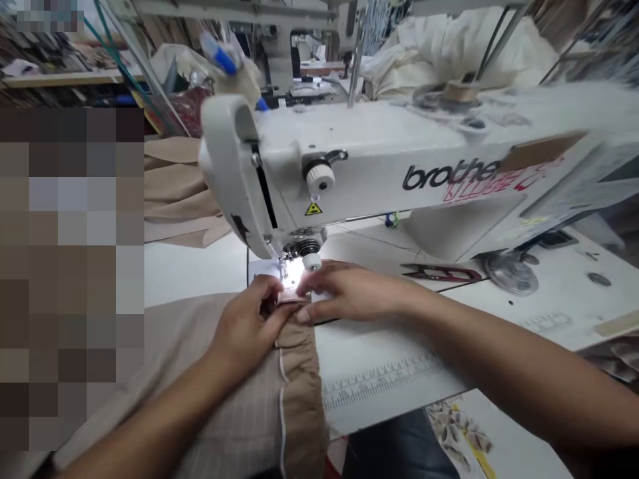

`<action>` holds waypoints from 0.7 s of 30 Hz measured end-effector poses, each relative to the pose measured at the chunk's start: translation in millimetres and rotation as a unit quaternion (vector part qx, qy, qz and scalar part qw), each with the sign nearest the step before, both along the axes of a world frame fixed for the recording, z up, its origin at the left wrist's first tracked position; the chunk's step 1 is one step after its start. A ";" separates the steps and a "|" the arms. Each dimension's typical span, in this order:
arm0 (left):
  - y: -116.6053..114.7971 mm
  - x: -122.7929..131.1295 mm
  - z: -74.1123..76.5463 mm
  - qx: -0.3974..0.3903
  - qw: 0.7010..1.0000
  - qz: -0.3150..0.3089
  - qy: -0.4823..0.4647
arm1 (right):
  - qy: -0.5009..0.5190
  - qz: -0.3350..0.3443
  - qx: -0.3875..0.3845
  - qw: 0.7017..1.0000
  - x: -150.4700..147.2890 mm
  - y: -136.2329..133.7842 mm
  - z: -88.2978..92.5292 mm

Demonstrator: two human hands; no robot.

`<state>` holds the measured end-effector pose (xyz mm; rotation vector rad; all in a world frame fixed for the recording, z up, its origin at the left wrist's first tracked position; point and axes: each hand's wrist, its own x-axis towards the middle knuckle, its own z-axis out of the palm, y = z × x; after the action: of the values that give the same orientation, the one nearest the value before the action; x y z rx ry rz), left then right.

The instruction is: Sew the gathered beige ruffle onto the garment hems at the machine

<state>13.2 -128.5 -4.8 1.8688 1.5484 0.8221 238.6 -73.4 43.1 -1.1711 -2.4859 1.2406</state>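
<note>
Ruffled brown strip is laid lengthwise toward the sewing machine, bordering the striped cloth. Its far end is pinched by the left hand; the right hand, equally near, is curled at its right edge, whether gripping cannot be told. Needle area is obscured by glare; the near end is cut off.

Left forearm: one, bare, angled towards 2 o'clock. Left hand: one, at 8 o'clock of centre; fingers bent, grip pinched. Right forearm: one, bare, angled towards 10 o'clock. Right hand: one, at 5 o'clock; fingers curved, thumb towards 9.
</note>
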 end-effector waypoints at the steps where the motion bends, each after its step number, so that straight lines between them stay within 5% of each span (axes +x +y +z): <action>1: 1.0 0.1 -0.5 0.004 1.000 -0.004 -0.003 | 0.005 -0.008 0.004 1.000 -0.7 -1.1 -3.4; 7: 2.5 1.7 -2.6 0.051 0.999 -0.014 0.012 | 0.115 -0.093 0.013 0.989 -1.9 4.0 -17.9; 13: 2.9 7.0 3.6 0.055 0.997 0.014 0.053 | 0.034 -0.099 0.126 0.986 -7.9 8.9 -23.8; 21: 6.5 13.6 9.1 0.058 0.993 0.013 0.106 | 0.005 -0.110 0.153 0.982 -10.9 7.3 -25.0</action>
<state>26.8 -122.0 4.3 2.0809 1.6864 0.7585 227.7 -66.1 18.1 -1.3061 -2.3518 0.7723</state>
